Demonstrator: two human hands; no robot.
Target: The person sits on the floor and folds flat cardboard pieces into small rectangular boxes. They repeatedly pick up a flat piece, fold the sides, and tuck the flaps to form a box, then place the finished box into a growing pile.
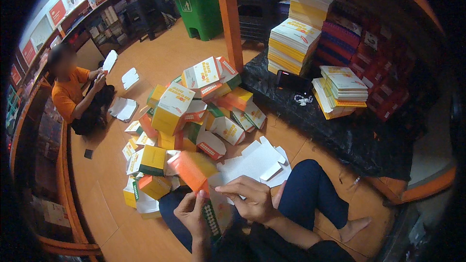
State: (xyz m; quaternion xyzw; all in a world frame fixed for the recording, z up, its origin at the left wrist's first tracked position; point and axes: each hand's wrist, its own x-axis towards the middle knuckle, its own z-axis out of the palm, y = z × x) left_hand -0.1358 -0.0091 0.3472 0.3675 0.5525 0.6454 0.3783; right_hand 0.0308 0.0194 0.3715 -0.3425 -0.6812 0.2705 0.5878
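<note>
Above my lap I hold a partly folded cardboard box [193, 171] with orange, yellow, green and white panels. My left hand [191, 211] grips its lower side, thumb pressed on the edge between the orange and green panels. The fingers of my right hand [251, 197] are bent together, fingertips pinching at the box's right edge; the exact contact is partly hidden. Past my right hand, an unfolded cardboard blank [252, 162] lies white side up on the floor. Beyond the held box, a heap of folded boxes [171, 109] spreads over the tiles.
A co-worker [75, 90] in an orange shirt sits at far left beside white blanks [123, 109]. Flat carton stacks [293, 43], a phone [292, 81] and a beaded string [304, 100] rest on black sheeting [335, 133]. An orange post [228, 19] and green bin [198, 9] stand behind.
</note>
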